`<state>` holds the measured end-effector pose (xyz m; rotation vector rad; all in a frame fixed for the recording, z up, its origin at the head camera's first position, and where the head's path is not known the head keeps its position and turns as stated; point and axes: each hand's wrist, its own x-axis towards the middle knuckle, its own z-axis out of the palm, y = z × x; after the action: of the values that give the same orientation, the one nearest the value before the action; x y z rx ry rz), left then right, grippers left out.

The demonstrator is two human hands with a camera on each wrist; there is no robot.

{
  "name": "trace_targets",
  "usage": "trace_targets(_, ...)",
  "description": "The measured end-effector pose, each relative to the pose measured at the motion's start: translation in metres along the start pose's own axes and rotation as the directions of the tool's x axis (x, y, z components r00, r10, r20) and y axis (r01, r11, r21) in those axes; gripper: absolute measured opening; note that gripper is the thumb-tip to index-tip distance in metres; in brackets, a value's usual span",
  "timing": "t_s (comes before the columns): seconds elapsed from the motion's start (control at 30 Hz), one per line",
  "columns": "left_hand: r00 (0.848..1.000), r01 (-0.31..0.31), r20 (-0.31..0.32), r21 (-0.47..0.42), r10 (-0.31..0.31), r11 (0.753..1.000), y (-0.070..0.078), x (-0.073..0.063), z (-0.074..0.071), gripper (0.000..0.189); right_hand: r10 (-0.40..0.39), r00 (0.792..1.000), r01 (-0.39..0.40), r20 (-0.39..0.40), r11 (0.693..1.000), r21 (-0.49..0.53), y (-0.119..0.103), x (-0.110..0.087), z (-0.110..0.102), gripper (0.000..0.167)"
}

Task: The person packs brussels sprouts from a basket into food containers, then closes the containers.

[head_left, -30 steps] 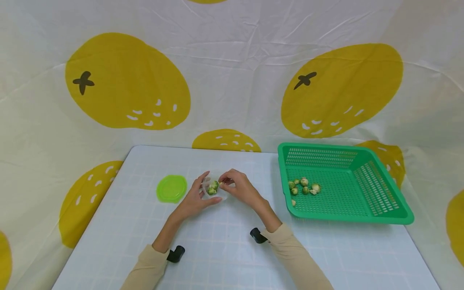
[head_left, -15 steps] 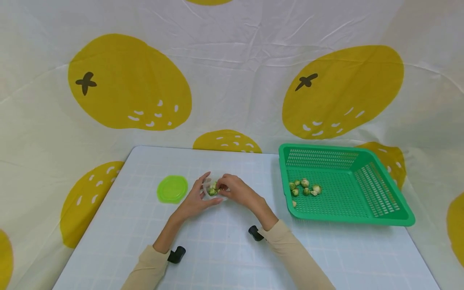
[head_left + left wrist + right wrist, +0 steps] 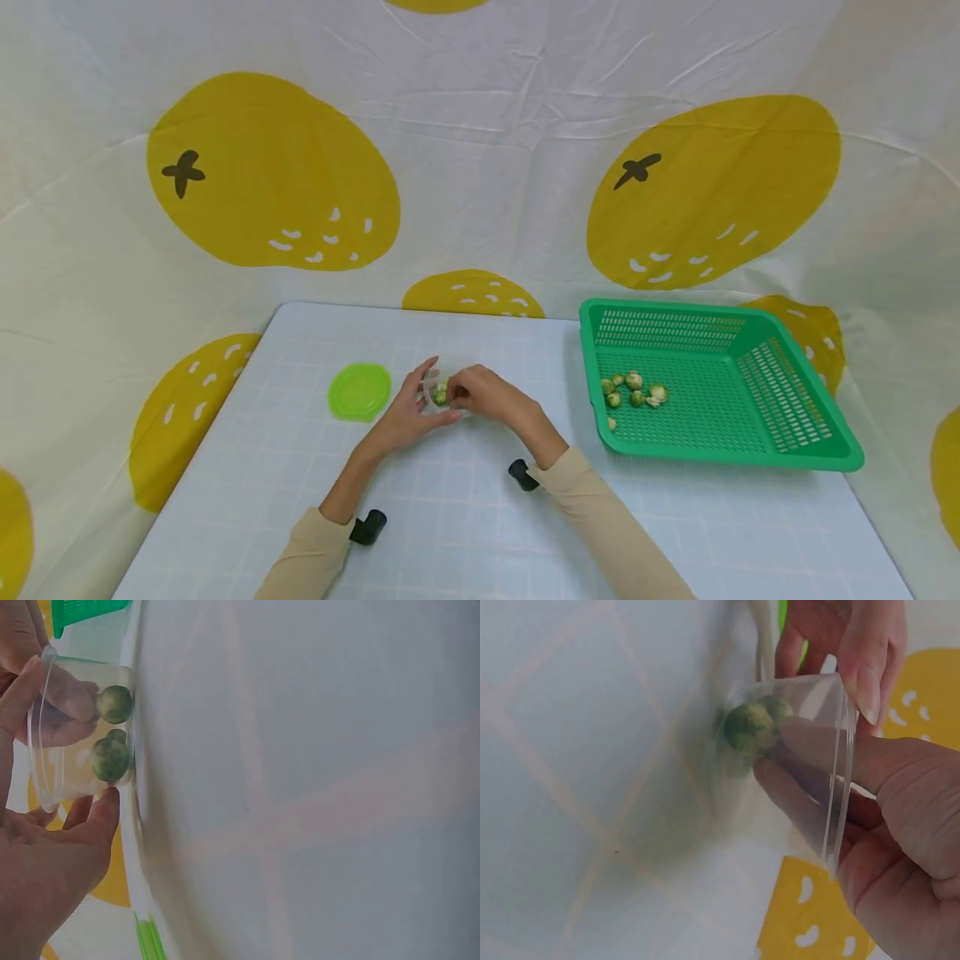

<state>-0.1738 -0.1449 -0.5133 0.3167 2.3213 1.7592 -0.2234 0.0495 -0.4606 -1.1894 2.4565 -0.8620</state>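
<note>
A clear plastic tub (image 3: 432,385) stands on the table, tilted little if at all, with green Brussels sprouts (image 3: 111,757) at its bottom. My left hand (image 3: 405,417) holds the tub from the left, its thumb on the near side and its fingers round the far side. The right hand (image 3: 483,393) reaches over the rim into the tub. Through the clear wall, its thumb and finger pinch at a Brussels sprout (image 3: 748,729) low inside; the fingertips partly hide it. Left of the tub lies a bright green lid (image 3: 360,392), flat on the table.
A green perforated basket (image 3: 735,460) stands on the right side of the table. Several Brussels sprouts (image 3: 634,380) lie loose at its left end. Behind the table hangs a white cloth (image 3: 487,192) with large yellow fruit prints.
My right hand has moved down and slightly left, carrying a sprout from the tub's rim to inside it. The left hand keeps its hold on the tub.
</note>
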Motion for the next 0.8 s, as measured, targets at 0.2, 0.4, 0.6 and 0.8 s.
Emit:
trace_targets(0.2, 1.000, -0.012, -0.007, 0.000, 0.012, 1.000, 0.001, -0.001, 0.000, 0.101, -0.019, 1.000, 0.018, 0.021, 1.000, 0.014, 0.000, 0.001, -0.001, 0.007)
trace_targets(0.4, 1.000, -0.002, -0.006, 0.006, 0.002, 1.000, 0.000, -0.001, 0.001, 0.103, -0.037, 0.999, 0.037, 0.022, 0.999, 0.034, 0.002, -0.001, -0.003, 0.007)
trace_targets(0.6, 1.000, 0.013, -0.013, 0.009, -0.013, 1.000, 0.001, 0.000, 0.001, 0.105, -0.051, 0.999, 0.052, -0.011, 0.998, 0.033, 0.002, -0.006, -0.005, 0.008)
trace_targets(0.8, 1.000, 0.019, -0.018, 0.027, -0.018, 0.999, 0.000, 0.000, 0.001, 0.104, -0.070, 0.996, 0.073, -0.059, 0.997, 0.037, -0.002, -0.014, -0.009, 0.012)
